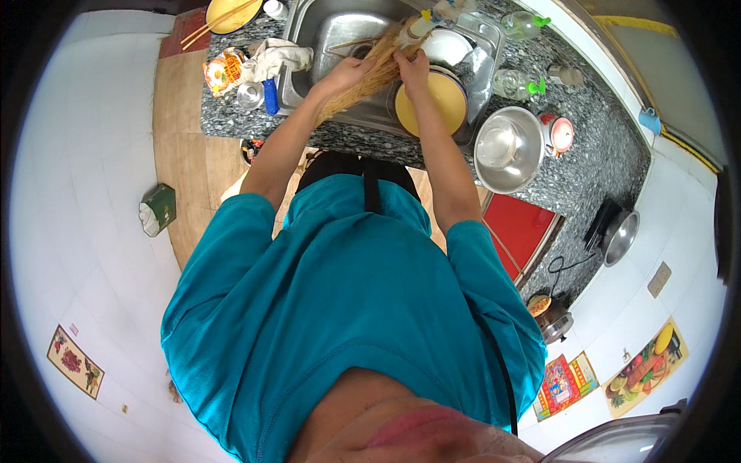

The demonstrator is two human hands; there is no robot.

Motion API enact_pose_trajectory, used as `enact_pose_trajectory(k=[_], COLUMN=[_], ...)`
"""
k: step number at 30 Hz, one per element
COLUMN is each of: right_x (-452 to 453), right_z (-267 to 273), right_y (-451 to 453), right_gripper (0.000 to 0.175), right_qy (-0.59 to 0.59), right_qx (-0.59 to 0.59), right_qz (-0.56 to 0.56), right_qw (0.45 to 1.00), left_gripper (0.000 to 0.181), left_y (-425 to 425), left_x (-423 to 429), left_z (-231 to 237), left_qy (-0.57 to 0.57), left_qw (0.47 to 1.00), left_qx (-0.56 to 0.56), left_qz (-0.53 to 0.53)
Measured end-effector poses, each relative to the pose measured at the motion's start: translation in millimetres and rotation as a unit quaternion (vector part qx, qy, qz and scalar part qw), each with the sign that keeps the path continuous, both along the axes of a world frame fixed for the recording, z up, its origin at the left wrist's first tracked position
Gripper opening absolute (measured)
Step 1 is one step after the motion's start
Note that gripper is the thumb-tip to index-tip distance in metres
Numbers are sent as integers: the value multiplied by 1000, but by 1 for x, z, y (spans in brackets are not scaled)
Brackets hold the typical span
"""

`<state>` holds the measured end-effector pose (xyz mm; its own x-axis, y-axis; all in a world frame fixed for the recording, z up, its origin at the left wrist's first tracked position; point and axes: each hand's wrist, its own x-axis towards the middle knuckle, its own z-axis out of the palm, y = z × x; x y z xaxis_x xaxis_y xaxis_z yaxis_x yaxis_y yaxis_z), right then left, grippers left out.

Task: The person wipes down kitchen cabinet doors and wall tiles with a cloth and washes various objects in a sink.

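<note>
Over the steel sink (333, 55), a long bundle of tan, straw-like fibres (370, 81) lies slantwise, its upper end beneath the faucet (421, 28). My left hand (349, 74) grips the bundle from the left, the fingers partly hidden by it. On the right side, my right hand (413, 68) pinches strands near the upper end. Just below my right hand, a yellow bowl with a dark rim (446, 107) sits in the sink, partly covered by my forearm. Behind it stands a white bowl (448, 47). A thin brown stick (352, 43) shows left of the bundle.
Left of the sink are a crumpled cloth (283, 57), a printed packet (224, 70), a glass (250, 95) and a yellow bowl with chopsticks (234, 14). To the right stand green-pump bottles (512, 85), a steel basin (509, 165) and a red-and-white container (560, 134).
</note>
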<state>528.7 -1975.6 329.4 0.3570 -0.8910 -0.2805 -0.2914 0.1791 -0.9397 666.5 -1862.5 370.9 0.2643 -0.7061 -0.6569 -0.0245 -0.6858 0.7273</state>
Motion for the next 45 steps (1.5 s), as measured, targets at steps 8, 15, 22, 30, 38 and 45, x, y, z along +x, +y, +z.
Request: enact_pose_trajectory(k=[8, 15, 22, 30, 38, 45], right_x=[30, 23, 9, 0, 29, 36], right_z=[-43, 17, 7, 12, -67, -16], right_y=[8, 2, 4, 37, 7, 25], right_gripper=[53, 42, 56, 64, 36, 46], right_qy=[-113, 13, -174, -127, 74, -215], right_qx=[239, 57, 265, 239, 100, 269], right_qz=[-78, -19, -128, -39, -5, -73], right_qw=[961, 998, 940, 962, 992, 936], left_gripper=[52, 49, 47, 39, 53, 45], left_y=[22, 16, -20, -37, 29, 54], left_x=[23, 6, -5, -12, -41, -30], left_z=[-47, -21, 9, -20, 13, 12], left_qy=[-83, -125, -169, -169, -317, -123], left_qw=[996, 989, 982, 983, 941, 991], left_qx=[-21, -50, -19, -58, -119, -45], left_qz=[-29, -59, -80, 35, 21, 40])
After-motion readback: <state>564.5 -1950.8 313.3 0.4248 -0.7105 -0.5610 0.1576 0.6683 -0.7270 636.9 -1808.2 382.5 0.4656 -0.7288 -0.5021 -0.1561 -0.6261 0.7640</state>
